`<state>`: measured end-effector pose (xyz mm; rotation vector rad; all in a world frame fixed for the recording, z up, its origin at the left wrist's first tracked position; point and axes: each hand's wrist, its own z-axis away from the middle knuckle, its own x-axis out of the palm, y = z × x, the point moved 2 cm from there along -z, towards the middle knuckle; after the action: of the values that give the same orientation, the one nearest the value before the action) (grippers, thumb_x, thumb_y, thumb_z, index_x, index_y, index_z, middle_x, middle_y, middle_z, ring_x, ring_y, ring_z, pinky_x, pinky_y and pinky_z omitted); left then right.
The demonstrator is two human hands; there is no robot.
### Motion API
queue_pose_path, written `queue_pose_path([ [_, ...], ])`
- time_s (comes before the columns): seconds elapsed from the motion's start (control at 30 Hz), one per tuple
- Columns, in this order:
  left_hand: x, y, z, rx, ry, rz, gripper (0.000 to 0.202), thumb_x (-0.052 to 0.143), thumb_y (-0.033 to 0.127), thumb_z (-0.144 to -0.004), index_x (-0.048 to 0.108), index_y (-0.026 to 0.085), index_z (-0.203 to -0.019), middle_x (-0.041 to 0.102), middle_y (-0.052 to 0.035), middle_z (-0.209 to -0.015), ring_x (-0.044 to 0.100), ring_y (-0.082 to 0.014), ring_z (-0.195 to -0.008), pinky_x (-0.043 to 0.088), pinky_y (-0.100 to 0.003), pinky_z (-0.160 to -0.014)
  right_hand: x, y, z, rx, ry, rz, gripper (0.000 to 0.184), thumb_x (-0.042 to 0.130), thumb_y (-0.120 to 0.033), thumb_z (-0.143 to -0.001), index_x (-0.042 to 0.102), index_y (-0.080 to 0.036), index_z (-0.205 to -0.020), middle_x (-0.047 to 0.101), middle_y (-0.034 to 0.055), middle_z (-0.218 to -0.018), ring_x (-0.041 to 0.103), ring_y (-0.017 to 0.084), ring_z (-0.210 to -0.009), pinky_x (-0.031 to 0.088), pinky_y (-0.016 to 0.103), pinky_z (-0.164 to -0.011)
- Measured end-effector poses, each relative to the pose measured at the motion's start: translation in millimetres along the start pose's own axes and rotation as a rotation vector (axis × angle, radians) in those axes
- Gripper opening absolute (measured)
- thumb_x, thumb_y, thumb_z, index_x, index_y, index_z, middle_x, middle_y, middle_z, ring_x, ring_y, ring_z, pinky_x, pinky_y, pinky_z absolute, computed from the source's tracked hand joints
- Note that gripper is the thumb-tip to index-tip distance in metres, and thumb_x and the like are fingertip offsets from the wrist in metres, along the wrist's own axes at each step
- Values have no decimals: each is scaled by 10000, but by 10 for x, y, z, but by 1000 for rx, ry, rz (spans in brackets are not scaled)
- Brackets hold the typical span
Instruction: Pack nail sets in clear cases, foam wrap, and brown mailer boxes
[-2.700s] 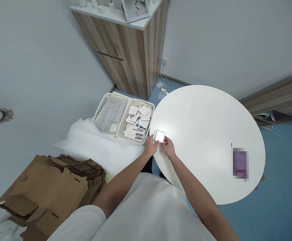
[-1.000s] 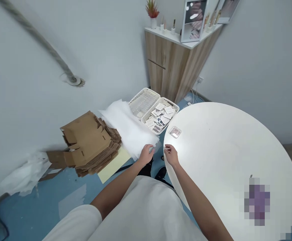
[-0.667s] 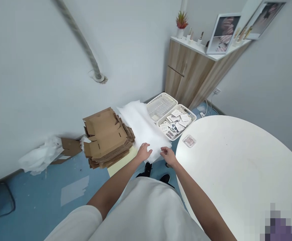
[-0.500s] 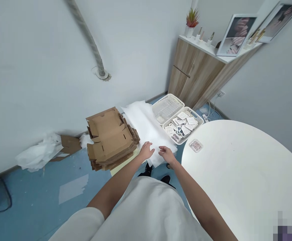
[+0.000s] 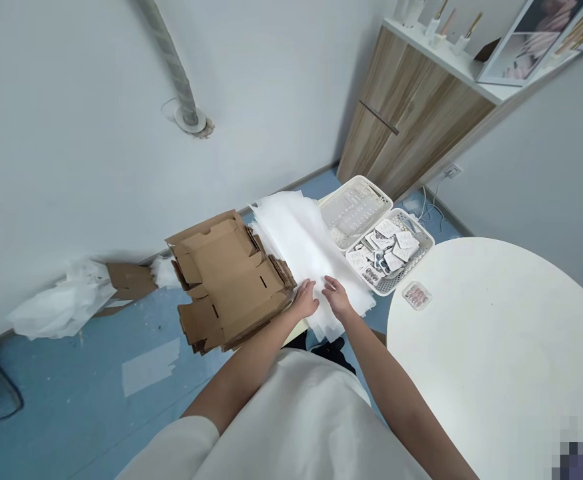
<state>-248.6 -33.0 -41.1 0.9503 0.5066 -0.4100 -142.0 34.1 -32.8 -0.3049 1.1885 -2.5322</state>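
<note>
Both hands are over a pile of white foam sheets (image 5: 296, 233). My left hand (image 5: 305, 300) is at the left side of the pile, fingers stretched out and holding nothing. Close by on the right, my right hand (image 5: 337, 298) has its fingers apart and slightly bent, also with nothing in it. I cannot tell whether the fingertips touch the top sheet. Left of the foam lies a stack of flattened brown cardboard boxes (image 5: 236, 267), its right edge against the sheets.
Beyond the sheets sit a white basket of clear plastic cases (image 5: 354, 207) and a basket of small printed packets (image 5: 390, 250). A small clear case (image 5: 416, 295) lies on the round white table (image 5: 496, 360). A wooden cabinet (image 5: 411, 100) stands behind. Crumpled white wrapping (image 5: 66, 300) lies by the wall.
The view has shifted, with the cabinet and baskets now further right. My hands have come a little further over the foam sheets and remain apart from each other.
</note>
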Motion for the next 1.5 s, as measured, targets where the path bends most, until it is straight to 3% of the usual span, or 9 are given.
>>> queue_pose_path([
  [0.17, 16, -33, -21, 35, 10, -28, 639, 553, 217, -683, 306, 132, -1266, 262, -134, -1366, 225, -232, -1270, 196, -325, -1027, 44, 30, -81, 10, 65, -72, 526, 609, -247, -577, 523, -216, -1094, 462, 89, -1244, 419, 224, -1154, 419, 319, -863],
  [0.3, 26, -27, -42, 44, 35, -63, 682, 580, 242, -662, 288, 134, -1269, 298, -135, -1324, 265, -255, -1239, 211, -344, -1015, 55, 104, -62, -21, 189, -6, 570, 612, -259, -583, 486, -220, -1138, 435, 90, -1273, 397, 235, -1171, 409, 326, -874],
  [0.53, 19, -2, -55, 27, 48, -58, 674, 591, 239, -649, 299, 163, -1252, 328, -127, -1275, 306, -268, -1199, 262, -360, -979, 86, 176, -102, -30, 256, 79, 660, 592, -272, -605, 384, -208, -1228, 446, 124, -1235, 397, 234, -1171, 443, 328, -821],
  [0.83, -3, 43, -26, 15, 59, -76, 683, 618, 259, -639, 310, 175, -1243, 322, -131, -1278, 310, -297, -1186, 270, -389, -966, -37, -17, -125, -110, 129, 153, 492, 606, -302, -592, 559, -171, -1064, 582, 50, -884, 533, 164, -842, 433, 325, -791],
  [0.97, -51, 152, 21, 76, 168, -78, 618, 581, 268, -683, 313, 165, -1230, 387, -122, -1207, 383, -265, -1121, 323, -373, -921, 49, -132, -20, -202, 81, 105, 399, 602, -320, -619, 595, -176, -991, 572, 43, -875, 538, 156, -814, 434, 327, -783],
  [1.1, -121, 270, 57, 119, 277, -43, 391, 483, 209, -758, 393, 186, -1137, 483, -85, -1088, 452, -212, -1043, 369, -339, -868, 119, -227, 83, -303, 21, 94, 319, 606, -357, -631, 620, -191, -904, 548, 40, -903, 552, 150, -791, 446, 317, -762],
  [1.23, -191, 321, 62, 132, 312, 52, 276, 387, 131, -796, 449, 191, -1057, 547, -61, -1002, 512, -168, -948, 397, -301, -820, 83, -305, 153, -317, -17, 63, 480, 615, -347, -631, 516, -213, -1080, 552, 15, -822, 561, 146, -762, 446, 312, -752],
  [1.33, -233, 333, 77, 159, 301, 78, 190, 386, 180, -817, 520, 189, -952, 586, -47, -911, 539, -164, -863, 409, -288, -773, -3, -348, 167, -295, 46, 82, 643, 603, -340, -644, 352, -217, -1223, 546, -15, -718, 549, 138, -684, 441, 307, -710],
  [1.5, -263, 339, 143, 180, 282, 54, 242, 368, 276, -846, 590, 186, -883, 613, -51, -838, 550, -166, -789, 406, -283, -742, -141, -371, 163, -297, 210, 247, 547, 565, -374, -662, 400, -201, -1153, 529, -3, -729, 496, 127, -594, 426, 282, -601],
])
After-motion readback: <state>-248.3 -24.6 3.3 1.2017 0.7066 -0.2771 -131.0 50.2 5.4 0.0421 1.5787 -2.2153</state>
